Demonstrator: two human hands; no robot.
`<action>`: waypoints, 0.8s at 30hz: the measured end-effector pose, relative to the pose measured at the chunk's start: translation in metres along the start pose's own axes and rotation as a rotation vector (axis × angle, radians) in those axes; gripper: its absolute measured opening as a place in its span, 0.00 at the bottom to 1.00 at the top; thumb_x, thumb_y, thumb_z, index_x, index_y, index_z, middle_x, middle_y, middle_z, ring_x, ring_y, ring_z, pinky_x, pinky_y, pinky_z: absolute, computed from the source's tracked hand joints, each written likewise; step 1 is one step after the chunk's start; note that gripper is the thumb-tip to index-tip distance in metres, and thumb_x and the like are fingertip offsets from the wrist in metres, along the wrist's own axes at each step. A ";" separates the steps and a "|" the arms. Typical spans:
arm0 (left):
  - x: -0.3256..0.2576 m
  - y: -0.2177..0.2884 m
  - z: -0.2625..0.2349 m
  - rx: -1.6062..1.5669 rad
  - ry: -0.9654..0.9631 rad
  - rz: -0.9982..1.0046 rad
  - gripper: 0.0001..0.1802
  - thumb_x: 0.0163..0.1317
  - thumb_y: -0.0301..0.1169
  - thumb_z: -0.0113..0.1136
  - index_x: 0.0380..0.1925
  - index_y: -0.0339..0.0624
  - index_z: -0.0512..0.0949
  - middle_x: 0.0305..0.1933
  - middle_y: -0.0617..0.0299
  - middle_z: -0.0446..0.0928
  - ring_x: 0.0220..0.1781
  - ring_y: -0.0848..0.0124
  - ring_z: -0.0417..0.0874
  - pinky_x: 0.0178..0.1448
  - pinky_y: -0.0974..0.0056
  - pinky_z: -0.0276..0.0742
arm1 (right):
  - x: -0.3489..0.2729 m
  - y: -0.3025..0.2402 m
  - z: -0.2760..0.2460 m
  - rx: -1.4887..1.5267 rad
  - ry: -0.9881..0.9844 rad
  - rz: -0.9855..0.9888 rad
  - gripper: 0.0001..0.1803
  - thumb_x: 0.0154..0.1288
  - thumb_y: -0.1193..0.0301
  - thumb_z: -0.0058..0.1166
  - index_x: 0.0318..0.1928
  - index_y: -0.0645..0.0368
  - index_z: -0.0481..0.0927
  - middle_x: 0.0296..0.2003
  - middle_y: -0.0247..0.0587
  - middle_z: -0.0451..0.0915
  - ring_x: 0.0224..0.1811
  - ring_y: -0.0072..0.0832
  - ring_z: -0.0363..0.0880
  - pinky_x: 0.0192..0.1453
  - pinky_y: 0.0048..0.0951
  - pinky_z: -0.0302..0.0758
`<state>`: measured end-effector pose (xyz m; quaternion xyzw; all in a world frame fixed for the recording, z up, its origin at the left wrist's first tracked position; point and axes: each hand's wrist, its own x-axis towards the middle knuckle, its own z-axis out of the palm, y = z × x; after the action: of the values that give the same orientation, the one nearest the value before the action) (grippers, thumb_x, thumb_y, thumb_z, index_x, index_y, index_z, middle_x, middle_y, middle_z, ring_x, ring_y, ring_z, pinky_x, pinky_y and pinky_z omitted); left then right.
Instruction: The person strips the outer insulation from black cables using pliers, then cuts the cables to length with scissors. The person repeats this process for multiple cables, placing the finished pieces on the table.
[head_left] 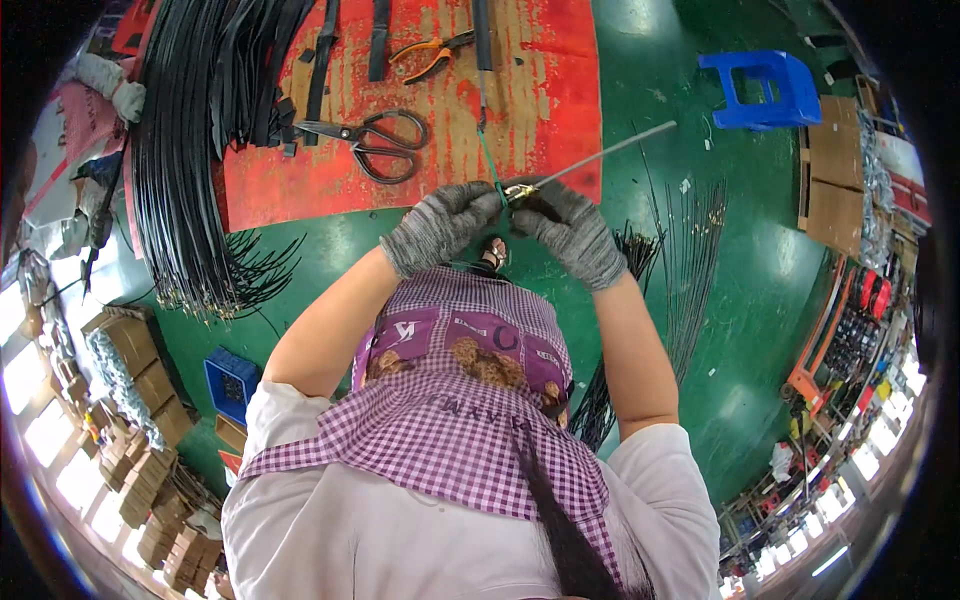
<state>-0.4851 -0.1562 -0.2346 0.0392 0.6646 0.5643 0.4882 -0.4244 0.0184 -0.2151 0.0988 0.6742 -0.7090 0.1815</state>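
My left hand and my right hand, both in grey knit gloves, meet in front of me at the near edge of the red table. Between their fingertips sits a small brass-coloured metal fitting, with a thin grey rod sticking out up and to the right. A green cord stretches from a black strap on the table down to the fitting. My left fingers are closed at the cord and fitting. My right fingers are closed round the fitting, partly hiding it.
Black scissors and orange-handled pliers lie on the table. Bundled long black cables hang over its left side. More thin cables lie at right on the green floor. A blue stool and cardboard boxes stand further right.
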 end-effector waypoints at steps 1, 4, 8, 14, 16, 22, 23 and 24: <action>-0.004 0.000 0.004 -0.078 -0.039 0.026 0.13 0.58 0.33 0.45 0.40 0.36 0.69 0.32 0.67 0.71 0.36 0.81 0.69 0.41 0.75 0.67 | -0.006 0.014 0.006 0.236 0.011 -0.091 0.19 0.54 0.74 0.49 0.47 0.63 0.66 0.37 0.38 0.72 0.42 0.22 0.70 0.47 0.22 0.67; -0.016 0.007 0.018 0.035 -0.149 0.136 0.14 0.59 0.32 0.43 0.42 0.36 0.68 0.34 0.68 0.71 0.37 0.82 0.68 0.42 0.75 0.66 | -0.026 0.033 0.015 0.436 0.071 -0.118 0.20 0.55 0.74 0.48 0.49 0.62 0.64 0.39 0.36 0.71 0.43 0.21 0.68 0.49 0.22 0.65; -0.022 0.002 0.033 0.103 -0.128 0.266 0.15 0.60 0.30 0.41 0.45 0.36 0.67 0.37 0.67 0.70 0.39 0.80 0.67 0.45 0.73 0.65 | -0.041 0.053 0.013 0.288 0.052 -0.101 0.18 0.55 0.75 0.47 0.48 0.62 0.66 0.38 0.33 0.71 0.42 0.19 0.68 0.47 0.20 0.65; -0.036 0.005 0.053 0.195 -0.081 0.393 0.14 0.59 0.29 0.41 0.45 0.36 0.66 0.38 0.66 0.70 0.39 0.80 0.67 0.45 0.72 0.65 | -0.054 0.064 0.022 0.349 0.109 -0.139 0.15 0.55 0.75 0.47 0.46 0.61 0.68 0.37 0.33 0.72 0.39 0.19 0.69 0.45 0.20 0.67; -0.033 -0.001 0.056 0.152 -0.064 0.378 0.14 0.58 0.29 0.42 0.44 0.36 0.68 0.36 0.65 0.71 0.38 0.80 0.68 0.44 0.72 0.66 | -0.057 0.070 0.026 0.240 0.157 -0.281 0.14 0.55 0.75 0.47 0.44 0.62 0.69 0.37 0.34 0.72 0.39 0.20 0.69 0.45 0.20 0.66; -0.034 -0.002 0.066 -0.036 0.018 0.228 0.14 0.57 0.31 0.45 0.42 0.36 0.69 0.34 0.63 0.72 0.37 0.79 0.70 0.43 0.73 0.67 | -0.056 0.080 0.030 0.244 0.232 -0.235 0.13 0.55 0.75 0.47 0.42 0.63 0.70 0.35 0.35 0.73 0.37 0.20 0.69 0.43 0.21 0.66; -0.033 -0.003 0.068 -0.096 0.028 0.180 0.14 0.58 0.31 0.45 0.42 0.36 0.69 0.34 0.63 0.72 0.37 0.80 0.70 0.43 0.73 0.67 | -0.055 0.081 0.032 0.255 0.255 -0.262 0.13 0.55 0.75 0.47 0.42 0.63 0.70 0.35 0.35 0.73 0.37 0.21 0.69 0.43 0.22 0.66; -0.034 -0.001 0.070 -0.155 0.037 0.131 0.14 0.58 0.31 0.45 0.42 0.36 0.69 0.34 0.63 0.72 0.38 0.80 0.70 0.44 0.74 0.67 | -0.055 0.080 0.031 0.319 0.266 -0.227 0.13 0.55 0.75 0.47 0.43 0.62 0.71 0.35 0.34 0.73 0.37 0.20 0.69 0.43 0.22 0.66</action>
<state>-0.4184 -0.1267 -0.2069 0.0343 0.6237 0.6454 0.4395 -0.3396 -0.0080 -0.2651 0.1426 0.5784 -0.8032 -0.0078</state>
